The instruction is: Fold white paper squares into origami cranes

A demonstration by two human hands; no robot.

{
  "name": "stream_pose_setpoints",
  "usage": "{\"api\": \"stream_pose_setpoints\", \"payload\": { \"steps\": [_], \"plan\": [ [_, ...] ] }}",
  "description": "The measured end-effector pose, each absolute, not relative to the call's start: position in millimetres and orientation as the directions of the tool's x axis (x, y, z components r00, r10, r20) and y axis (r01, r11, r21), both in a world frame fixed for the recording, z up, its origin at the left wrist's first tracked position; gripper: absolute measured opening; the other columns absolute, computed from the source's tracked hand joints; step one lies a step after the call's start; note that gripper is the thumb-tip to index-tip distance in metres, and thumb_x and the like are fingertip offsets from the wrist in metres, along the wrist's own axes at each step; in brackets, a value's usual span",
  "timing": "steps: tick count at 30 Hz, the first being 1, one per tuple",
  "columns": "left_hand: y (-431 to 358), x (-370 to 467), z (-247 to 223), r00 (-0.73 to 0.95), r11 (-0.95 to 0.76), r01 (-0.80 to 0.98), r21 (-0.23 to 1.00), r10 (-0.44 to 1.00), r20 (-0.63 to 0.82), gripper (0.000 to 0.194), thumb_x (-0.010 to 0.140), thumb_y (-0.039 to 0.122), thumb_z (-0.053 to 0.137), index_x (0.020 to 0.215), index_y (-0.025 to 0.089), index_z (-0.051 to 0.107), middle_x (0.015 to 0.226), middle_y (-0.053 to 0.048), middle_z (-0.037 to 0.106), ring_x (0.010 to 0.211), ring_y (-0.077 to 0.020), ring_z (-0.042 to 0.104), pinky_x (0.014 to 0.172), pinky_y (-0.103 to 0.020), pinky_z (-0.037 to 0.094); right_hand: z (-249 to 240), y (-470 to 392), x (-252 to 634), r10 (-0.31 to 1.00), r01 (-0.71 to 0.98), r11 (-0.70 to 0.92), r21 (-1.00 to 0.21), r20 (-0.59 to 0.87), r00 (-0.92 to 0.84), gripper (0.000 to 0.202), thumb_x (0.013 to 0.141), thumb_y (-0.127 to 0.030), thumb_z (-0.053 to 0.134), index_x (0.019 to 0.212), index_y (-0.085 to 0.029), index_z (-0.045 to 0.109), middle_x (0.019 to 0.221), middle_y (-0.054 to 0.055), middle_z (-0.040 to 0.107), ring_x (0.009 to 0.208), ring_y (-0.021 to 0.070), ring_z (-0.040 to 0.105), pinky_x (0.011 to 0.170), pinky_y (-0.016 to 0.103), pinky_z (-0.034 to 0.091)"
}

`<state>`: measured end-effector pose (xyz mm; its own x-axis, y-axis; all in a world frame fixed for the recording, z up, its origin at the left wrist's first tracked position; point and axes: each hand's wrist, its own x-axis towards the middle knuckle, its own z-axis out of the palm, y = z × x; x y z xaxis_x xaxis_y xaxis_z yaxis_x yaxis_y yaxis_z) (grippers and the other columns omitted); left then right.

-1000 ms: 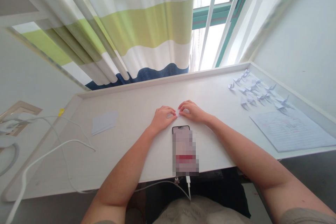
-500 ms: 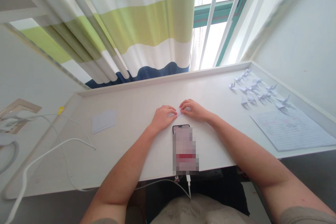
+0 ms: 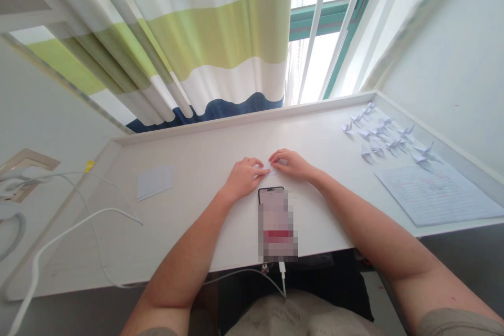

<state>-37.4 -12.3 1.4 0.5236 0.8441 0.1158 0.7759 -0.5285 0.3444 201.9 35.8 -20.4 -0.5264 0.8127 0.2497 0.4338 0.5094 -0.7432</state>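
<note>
A small piece of white paper (image 3: 274,170) lies on the desk between my hands, mostly covered by fingers. My left hand (image 3: 244,176) is at its left side, fingers curled and the thumb stretched out onto the paper. From the right, my right hand (image 3: 292,164) pinches the paper's edge with thumb and fingertips. The paper's exact folded shape is too small and hidden to make out. Just below the hands lies a phone (image 3: 277,223), its screen blurred and a white charging plug (image 3: 282,270) in its lower end.
Several folded white paper cranes (image 3: 388,139) stand at the back right of the white desk (image 3: 205,163). Before them lies a written sheet (image 3: 437,194). A few blank paper squares (image 3: 155,182) rest at the left. White cables (image 3: 79,226) loop over the left side.
My left thumb has slid rightward across the paper, toward the right fingertips, and opened away from the left fingers. The right hand has barely moved.
</note>
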Motion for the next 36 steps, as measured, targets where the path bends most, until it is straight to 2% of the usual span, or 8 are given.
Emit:
{"api": "stream_pose_setpoints", "payload": {
  "steps": [4,12,19,26,30,36],
  "plan": [
    [-14.2,-35.8,3.6,0.54,-0.543,0.784,0.301,0.835,0.102,0.03,0.105,0.032,0.059,0.121,0.04,0.082,0.131,-0.003,0.074,0.121,-0.0276,0.063,0.103,-0.044,0.051,-19.9,36.8,207.2,0.813,0.406,0.492,-0.77,0.239,-0.531,0.024,0.084,-0.008,0.062,0.087,-0.024,0.079,0.114,0.006,0.082,0.113,0.0247,0.074,0.109,0.045,0.055],
    [-15.4,-35.6,2.9,0.533,-0.544,0.784,0.298,0.837,0.126,0.03,0.105,0.032,0.058,0.122,0.038,0.082,0.132,-0.004,0.075,0.123,-0.027,0.065,0.103,-0.044,0.054,-18.4,34.3,204.1,0.799,0.417,0.525,-0.742,0.261,-0.542,0.011,0.09,-0.026,0.073,0.097,-0.025,0.081,0.111,0.008,0.082,0.11,0.0269,0.073,0.107,0.047,0.055],
    [-13.5,-35.8,2.8,0.485,-0.496,0.765,0.411,0.863,0.14,0.024,0.103,0.032,0.063,0.113,0.034,0.085,0.127,-0.003,0.078,0.121,-0.0274,0.068,0.105,-0.046,0.054,-25.5,38.2,200.7,0.817,0.45,0.516,-0.729,0.261,-0.515,0.009,0.09,-0.026,0.075,0.09,-0.026,0.084,0.109,0.007,0.082,0.11,0.0272,0.074,0.104,0.045,0.057],
    [-11.2,-25.8,-3.4,0.279,-0.329,0.709,0.624,0.943,0.18,0.012,0.096,0.031,0.074,0.09,0.028,0.083,0.111,-0.002,0.082,0.116,-0.0262,0.071,0.11,-0.046,0.053,-25.4,38.3,197.6,0.825,0.477,0.51,-0.716,0.25,-0.507,0.009,0.088,-0.024,0.075,0.087,-0.025,0.084,0.108,0.007,0.081,0.109,0.0274,0.073,0.104,0.046,0.056],
    [-9.7,-20.6,-5.4,0.236,-0.304,0.719,0.625,0.953,0.192,0.006,0.092,0.026,0.076,0.089,0.028,0.081,0.107,-0.001,0.083,0.115,-0.0261,0.07,0.109,-0.047,0.053,-24.8,37.2,196.8,0.825,0.474,0.512,-0.717,0.256,-0.504,0.009,0.088,-0.022,0.075,0.088,-0.025,0.083,0.108,0.007,0.081,0.108,0.027,0.073,0.103,0.045,0.056],
    [-11.0,-20.1,-6.5,0.245,-0.319,0.731,0.603,0.948,0.204,0.01,0.095,0.026,0.072,0.09,0.028,0.081,0.109,-0.002,0.082,0.116,-0.026,0.07,0.109,-0.046,0.053,-24.9,35.9,195.2,0.824,0.48,0.523,-0.704,0.274,-0.496,0.01,0.088,-0.02,0.074,0.086,-0.025,0.082,0.107,0.006,0.081,0.106,0.0263,0.074,0.102,0.044,0.056]
  ]
}}
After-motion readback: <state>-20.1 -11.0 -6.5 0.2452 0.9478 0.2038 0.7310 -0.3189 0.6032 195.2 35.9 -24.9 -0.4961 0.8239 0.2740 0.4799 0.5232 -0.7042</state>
